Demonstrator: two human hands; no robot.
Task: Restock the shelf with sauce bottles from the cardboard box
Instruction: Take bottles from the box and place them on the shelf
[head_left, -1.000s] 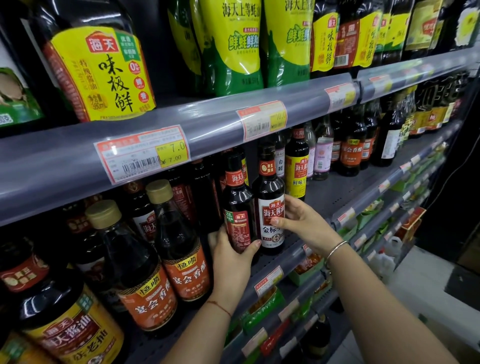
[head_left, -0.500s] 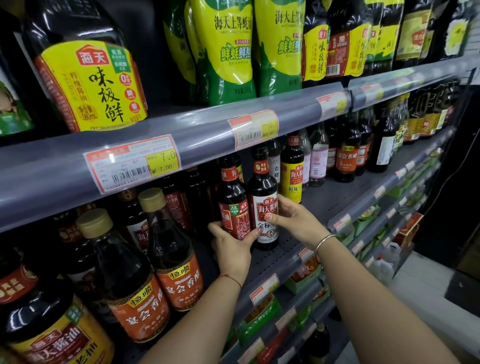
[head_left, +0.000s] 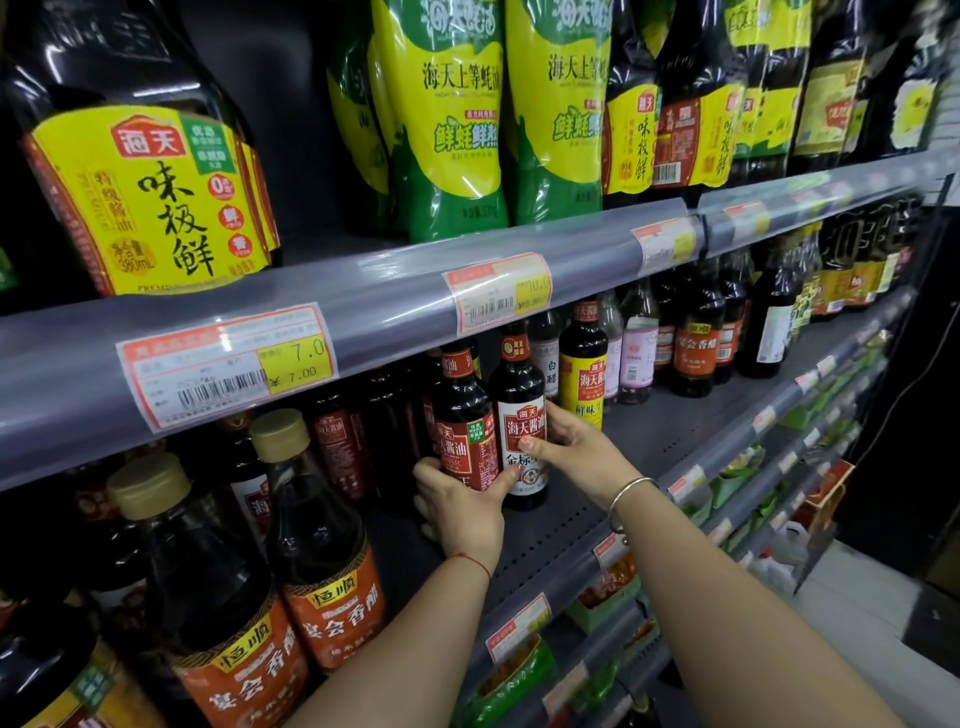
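Two glossy dark glass soy sauce bottles stand upright, touching, on the perforated grey metal shelf (head_left: 550, 545). Left hand (head_left: 460, 512) wraps the red-label bottle (head_left: 462, 431); right hand (head_left: 576, 452), at 3 o'clock, pinches the white-label bottle (head_left: 522, 415), probably lightly.

My one head camera sits close to the shelf (head_left: 571, 551), facing forward and slightly down along it toward the right.

Two bottles side by side on the middle shelf

On the shelf (head_left: 649, 452), the left hand (head_left: 462, 512) wraps one sauce bottle (head_left: 462, 441); touching its right stands another bottle (head_left: 522, 415), held by the right hand (head_left: 576, 452). Vinegar bottles (head_left: 322, 545) stand nearer, left. Pouches (head_left: 457, 119) sit on the shelf above.
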